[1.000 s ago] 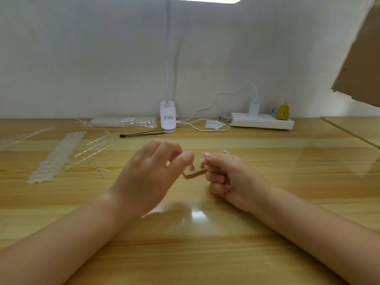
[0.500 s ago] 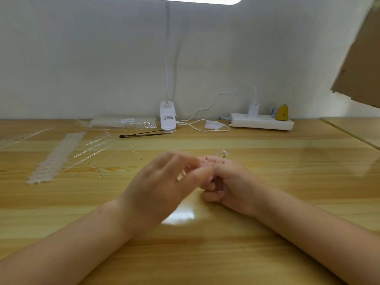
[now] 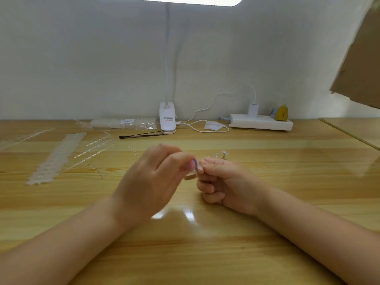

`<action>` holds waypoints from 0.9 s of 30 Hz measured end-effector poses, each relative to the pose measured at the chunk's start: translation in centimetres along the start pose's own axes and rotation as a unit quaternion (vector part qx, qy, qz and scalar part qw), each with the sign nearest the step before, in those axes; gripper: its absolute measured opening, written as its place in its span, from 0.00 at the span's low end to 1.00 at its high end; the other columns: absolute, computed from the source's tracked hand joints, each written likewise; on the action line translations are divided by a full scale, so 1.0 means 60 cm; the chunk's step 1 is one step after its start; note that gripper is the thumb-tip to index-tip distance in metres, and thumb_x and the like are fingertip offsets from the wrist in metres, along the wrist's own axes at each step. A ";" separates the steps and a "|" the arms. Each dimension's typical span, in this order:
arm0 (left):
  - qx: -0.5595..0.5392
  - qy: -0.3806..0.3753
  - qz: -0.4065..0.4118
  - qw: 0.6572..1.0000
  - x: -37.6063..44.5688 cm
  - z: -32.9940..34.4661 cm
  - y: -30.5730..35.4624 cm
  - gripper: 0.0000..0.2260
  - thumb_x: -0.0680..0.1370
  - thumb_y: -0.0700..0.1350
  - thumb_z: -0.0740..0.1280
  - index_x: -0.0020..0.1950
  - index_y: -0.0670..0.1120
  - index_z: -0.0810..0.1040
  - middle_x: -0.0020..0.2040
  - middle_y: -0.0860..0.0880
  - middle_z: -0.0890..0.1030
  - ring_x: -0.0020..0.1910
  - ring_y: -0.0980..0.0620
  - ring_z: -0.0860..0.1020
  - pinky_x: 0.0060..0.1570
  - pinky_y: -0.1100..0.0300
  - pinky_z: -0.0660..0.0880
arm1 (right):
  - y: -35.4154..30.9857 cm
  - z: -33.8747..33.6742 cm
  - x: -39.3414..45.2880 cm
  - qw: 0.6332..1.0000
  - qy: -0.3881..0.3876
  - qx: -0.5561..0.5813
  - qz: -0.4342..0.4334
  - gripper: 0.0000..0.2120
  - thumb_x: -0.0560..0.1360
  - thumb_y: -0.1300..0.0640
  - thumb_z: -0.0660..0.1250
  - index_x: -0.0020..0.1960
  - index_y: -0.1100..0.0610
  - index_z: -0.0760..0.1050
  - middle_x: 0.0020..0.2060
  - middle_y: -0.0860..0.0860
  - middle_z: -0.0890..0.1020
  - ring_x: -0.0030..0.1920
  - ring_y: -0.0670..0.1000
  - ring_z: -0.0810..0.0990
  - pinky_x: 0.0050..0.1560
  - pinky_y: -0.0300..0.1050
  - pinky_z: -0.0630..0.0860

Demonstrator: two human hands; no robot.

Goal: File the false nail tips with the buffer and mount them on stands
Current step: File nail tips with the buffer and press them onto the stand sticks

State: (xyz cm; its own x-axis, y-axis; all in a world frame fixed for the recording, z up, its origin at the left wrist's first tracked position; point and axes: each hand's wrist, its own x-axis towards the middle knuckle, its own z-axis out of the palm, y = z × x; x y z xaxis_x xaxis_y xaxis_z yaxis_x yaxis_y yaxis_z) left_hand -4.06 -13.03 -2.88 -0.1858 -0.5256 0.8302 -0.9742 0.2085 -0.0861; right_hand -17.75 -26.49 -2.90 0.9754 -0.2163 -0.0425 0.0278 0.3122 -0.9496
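At mid-table, a small purple buffer (image 3: 195,162) is pinched between the fingertips of the left hand (image 3: 152,182), fingers curled toward the thumb. Right hand (image 3: 221,182) is curled, thumb and forefinger closed right against the buffer's edge; a nail tip is presumably pinched there but is too small to be made out. A wooden stand base (image 3: 190,176) is partly seen just below the two hands, resting on the table (image 3: 267,233). Mounted clear nail tips (image 3: 223,153) are seen upright on pins just behind the right hand.

Table surface is glossy light wood with lamp glare reflected near the wrists. Strips of clear nail tips (image 3: 56,159) and thin clear sprues (image 3: 93,149) are laid out on the left side. A clear plastic packet (image 3: 123,123) is set against the back wall. A white clip lamp (image 3: 167,118) is stood at the rear centre, with a thin black brush (image 3: 141,135) lying in front of it. A white power strip (image 3: 261,123) with a plugged-in charger and looped cable (image 3: 205,128) is placed rear right, a small yellow object (image 3: 281,113) on it. Wall is plain white; brown cardboard (image 3: 362,64) is seen at upper right.
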 end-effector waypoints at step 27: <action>0.107 0.004 0.070 0.992 -0.001 -0.003 -0.018 0.12 0.77 0.38 0.69 0.56 0.46 0.70 0.45 0.42 0.80 0.37 0.45 0.79 0.41 0.51 0.78 | -0.001 -0.001 -0.001 1.000 -0.022 -0.008 0.012 0.09 0.77 0.57 0.61 0.38 0.54 0.72 0.29 0.46 0.66 0.30 0.45 0.66 0.24 0.34 0.57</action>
State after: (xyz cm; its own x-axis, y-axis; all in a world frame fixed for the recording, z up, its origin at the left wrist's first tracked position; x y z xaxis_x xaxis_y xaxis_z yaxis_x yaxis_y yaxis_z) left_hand -2.99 -13.08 -2.75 -0.3211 -0.4979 0.8056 -0.9439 0.0987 -0.3152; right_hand -17.82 -26.54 -2.85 0.9846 -0.1670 -0.0524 0.0006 0.3027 -0.9531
